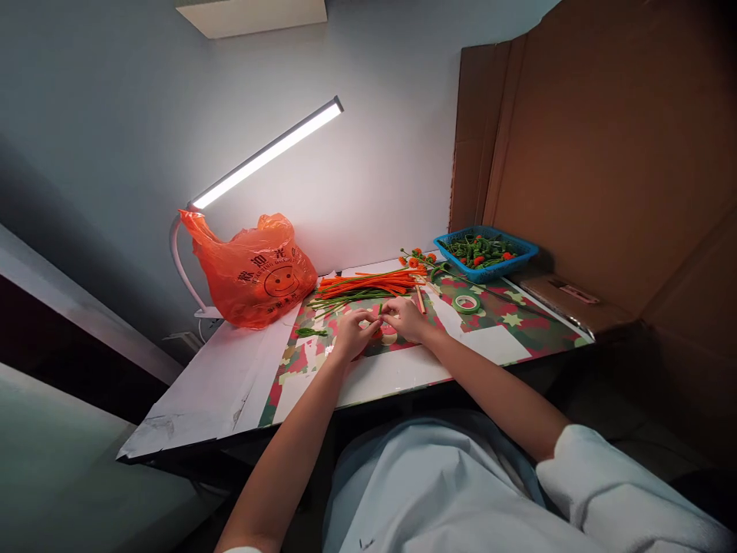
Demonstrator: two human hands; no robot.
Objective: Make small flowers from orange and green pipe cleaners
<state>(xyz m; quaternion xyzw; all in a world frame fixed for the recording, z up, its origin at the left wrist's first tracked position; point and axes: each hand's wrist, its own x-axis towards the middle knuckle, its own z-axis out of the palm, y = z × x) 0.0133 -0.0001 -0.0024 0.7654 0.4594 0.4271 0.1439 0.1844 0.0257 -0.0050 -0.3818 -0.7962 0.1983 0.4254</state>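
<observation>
Both hands meet over the patterned table near its front. My left hand point(355, 333) is closed, thumb and fingers pinching at a small green stem piece point(380, 309). Closed in a pinch at the same piece is my right hand point(406, 319). A bit of orange shows just below the fingertips; the fingers hide most of what is held. Behind the hands lies a bundle of thin orange and green craft stems point(368, 286). To the left rests a small green leafy piece point(311, 332), and to the right a roll of green tape point(466, 304).
A blue basket point(518, 266) of green and orange pieces stands at the back right, beside orange flowers point(413, 261) on stems. An orange plastic bag point(253, 273) and a lit lamp point(268, 153) are at the left. Cardboard point(604, 153) walls the right side.
</observation>
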